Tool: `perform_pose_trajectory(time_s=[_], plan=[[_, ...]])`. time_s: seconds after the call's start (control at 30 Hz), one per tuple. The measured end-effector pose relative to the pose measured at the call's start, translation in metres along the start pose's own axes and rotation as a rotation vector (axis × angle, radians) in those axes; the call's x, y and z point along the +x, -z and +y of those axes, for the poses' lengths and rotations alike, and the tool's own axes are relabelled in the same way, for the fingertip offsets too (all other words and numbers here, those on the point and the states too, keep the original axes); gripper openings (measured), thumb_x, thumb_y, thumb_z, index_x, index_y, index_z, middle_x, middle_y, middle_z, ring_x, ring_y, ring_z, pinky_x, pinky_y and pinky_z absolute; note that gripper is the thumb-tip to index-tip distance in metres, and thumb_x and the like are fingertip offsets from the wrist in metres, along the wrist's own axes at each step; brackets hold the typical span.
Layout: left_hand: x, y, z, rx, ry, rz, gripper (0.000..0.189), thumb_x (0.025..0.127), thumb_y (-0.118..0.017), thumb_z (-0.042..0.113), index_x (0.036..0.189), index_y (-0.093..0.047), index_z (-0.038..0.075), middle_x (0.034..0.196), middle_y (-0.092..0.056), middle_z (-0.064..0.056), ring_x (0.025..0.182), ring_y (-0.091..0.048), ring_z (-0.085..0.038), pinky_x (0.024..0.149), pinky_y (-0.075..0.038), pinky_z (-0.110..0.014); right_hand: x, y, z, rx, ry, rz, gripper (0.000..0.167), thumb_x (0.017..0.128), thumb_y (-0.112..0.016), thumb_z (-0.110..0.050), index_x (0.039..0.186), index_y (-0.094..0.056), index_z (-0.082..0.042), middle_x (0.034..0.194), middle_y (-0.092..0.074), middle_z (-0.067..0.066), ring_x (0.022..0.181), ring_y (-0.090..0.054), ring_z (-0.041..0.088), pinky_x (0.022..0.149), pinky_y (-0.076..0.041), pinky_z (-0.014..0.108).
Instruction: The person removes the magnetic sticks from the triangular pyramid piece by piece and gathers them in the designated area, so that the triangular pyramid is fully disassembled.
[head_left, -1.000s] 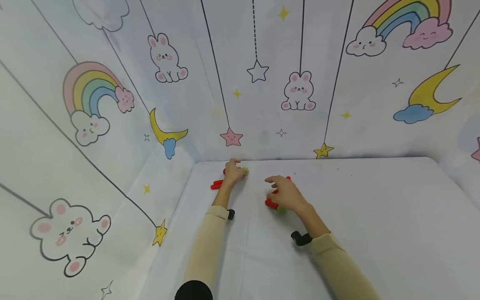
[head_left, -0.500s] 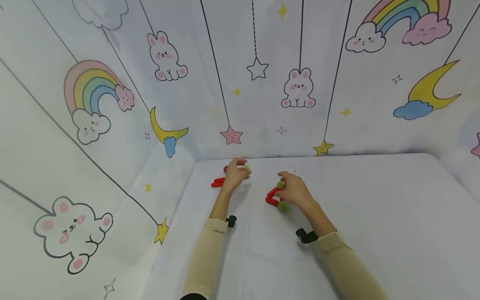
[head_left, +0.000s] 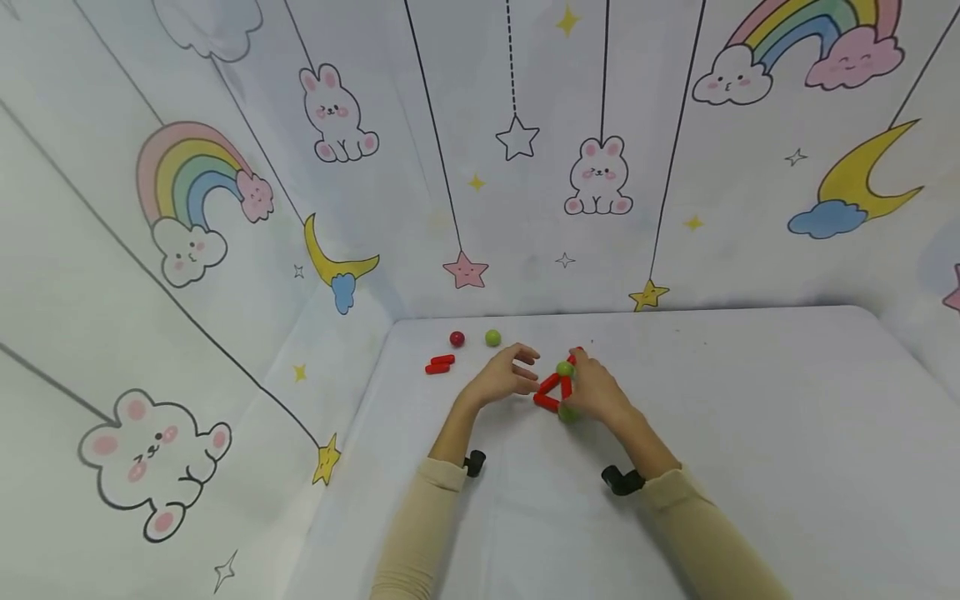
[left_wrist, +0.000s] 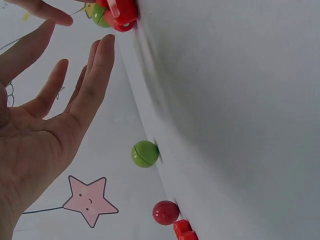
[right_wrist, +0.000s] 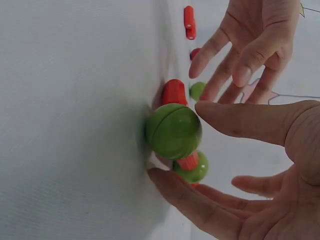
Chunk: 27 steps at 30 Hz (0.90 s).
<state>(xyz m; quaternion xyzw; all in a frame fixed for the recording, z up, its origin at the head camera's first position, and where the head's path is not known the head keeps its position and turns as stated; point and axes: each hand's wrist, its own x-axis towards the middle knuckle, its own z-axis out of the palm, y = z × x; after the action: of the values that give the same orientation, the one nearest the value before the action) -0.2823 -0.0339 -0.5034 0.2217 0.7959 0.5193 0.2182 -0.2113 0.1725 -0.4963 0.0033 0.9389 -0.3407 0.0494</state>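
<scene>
A flat figure of red rods (head_left: 547,403) and green balls (head_left: 565,368) lies on the white table, with three rods forming a triangle. My right hand (head_left: 596,392) is over its right side. In the right wrist view its thumb and index finger stand on either side of the nearer green ball (right_wrist: 174,131), with the thumb tip right at the ball's edge. My left hand (head_left: 504,377) reaches in from the left, fingers spread and holding nothing, fingertips close to the triangle's left rods. Part of the figure is hidden behind the right hand.
A loose red ball (head_left: 457,338) and a loose green ball (head_left: 492,337) sit near the table's back edge. In front of the red one lie two red rods (head_left: 439,365) side by side. A cloth wall (head_left: 525,250) printed with rabbits and stars rises behind the table.
My left hand has left the loose balls and rods at the back left and moved right toward the figure. My right hand has shifted slightly right and stays at the figure.
</scene>
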Motion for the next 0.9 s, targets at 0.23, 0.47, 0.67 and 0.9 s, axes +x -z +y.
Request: perform_pose_trajectory(time_s=[0.23,0.47,0.67,0.9], plan=[[-0.003,-0.013,-0.008,0.011,-0.006,-0.048,0.053,0.093,-0.074,0.001,0.143,-0.055,0.003,0.142,-0.057,-0.023,0.121,-0.065,-0.034,0.087,-0.062,-0.039,-0.001,-0.004,0.009,0.067,-0.024,0.002,0.097,0.079,-0.089,-0.011,0.155,-0.030,0.007,0.134,-0.057,0.032,0.104,-0.060,0.039,0.084,-0.062,0.052],[-0.003,-0.021,-0.010,0.039,-0.031,-0.076,0.052,0.090,-0.078,0.000,0.139,-0.059,0.003,0.137,-0.061,-0.019,0.117,-0.067,-0.029,0.090,-0.060,-0.037,-0.003,-0.009,0.012,0.089,-0.032,0.029,0.101,0.076,-0.093,-0.014,0.155,-0.033,0.005,0.136,-0.058,0.031,0.116,-0.058,0.044,0.092,-0.056,0.061],[-0.007,-0.024,-0.008,0.054,-0.018,-0.036,0.053,0.088,-0.080,0.002,0.137,-0.060,0.003,0.136,-0.062,-0.019,0.119,-0.067,-0.031,0.097,-0.057,-0.044,-0.003,-0.011,0.012,0.075,-0.016,0.041,0.100,0.076,-0.092,-0.014,0.155,-0.035,0.004,0.136,-0.059,0.030,0.119,-0.058,0.045,0.092,-0.056,0.063],[-0.009,-0.024,-0.007,0.055,0.009,0.021,0.055,0.088,-0.082,0.007,0.139,-0.060,0.006,0.138,-0.060,-0.018,0.120,-0.064,-0.030,0.097,-0.057,-0.044,0.000,-0.007,0.015,0.093,-0.007,0.042,0.102,0.076,-0.093,-0.015,0.156,-0.033,0.003,0.137,-0.059,0.029,0.116,-0.058,0.043,0.091,-0.057,0.060]])
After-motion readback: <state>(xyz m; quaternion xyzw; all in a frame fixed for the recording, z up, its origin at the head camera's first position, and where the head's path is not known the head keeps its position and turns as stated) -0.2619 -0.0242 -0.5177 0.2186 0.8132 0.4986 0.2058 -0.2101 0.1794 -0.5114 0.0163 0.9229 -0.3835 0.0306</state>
